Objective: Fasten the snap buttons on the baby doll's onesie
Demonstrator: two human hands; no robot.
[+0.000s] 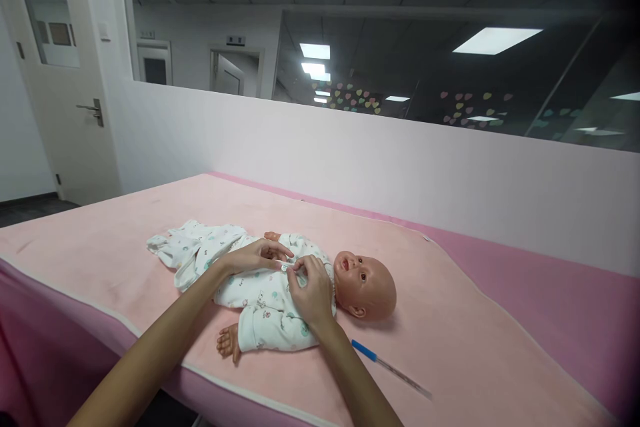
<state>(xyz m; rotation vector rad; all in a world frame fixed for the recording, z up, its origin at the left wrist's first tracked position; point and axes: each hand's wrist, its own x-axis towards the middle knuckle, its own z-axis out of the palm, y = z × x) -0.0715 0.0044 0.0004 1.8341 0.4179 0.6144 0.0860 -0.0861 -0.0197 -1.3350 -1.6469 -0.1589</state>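
Both hands meet on the chest of a baby doll [300, 280] lying on its back. Left hand [257, 255] rests palm-down over the doll's middle, fingers curled and pinching the front of the romper [260, 297] near its closure. Right hand [311, 290] sits just beside it, closer to the doll's neck, thumb and fingertips pressed together on the same strip of fabric; the two sets of fingertips nearly touch. Whether a snap or button lies between them is too small to tell.

Soft white cloth makes up the romper, dotted with small teal, grey and dark prints; no writing on it can be read. One long sleeve lies toward the near edge with a bare plastic hand sticking out, and the loose legs trail off to the left. Smooth, bald and glossy, the doll's head [367, 283] points right.

Under the doll lies a pale pink, velvety cover [125, 247] spread over a deeper pink padded table [550, 287]. Near the doll's head, toward the front edge, lies a thin glass thermometer [390, 368] with a blue cap end. Behind the table runs a low white partition [400, 160], with dark glass above it bearing small pastel heart stickers [355, 99]. A white door [60, 73] with a metal lever handle stands at far left.
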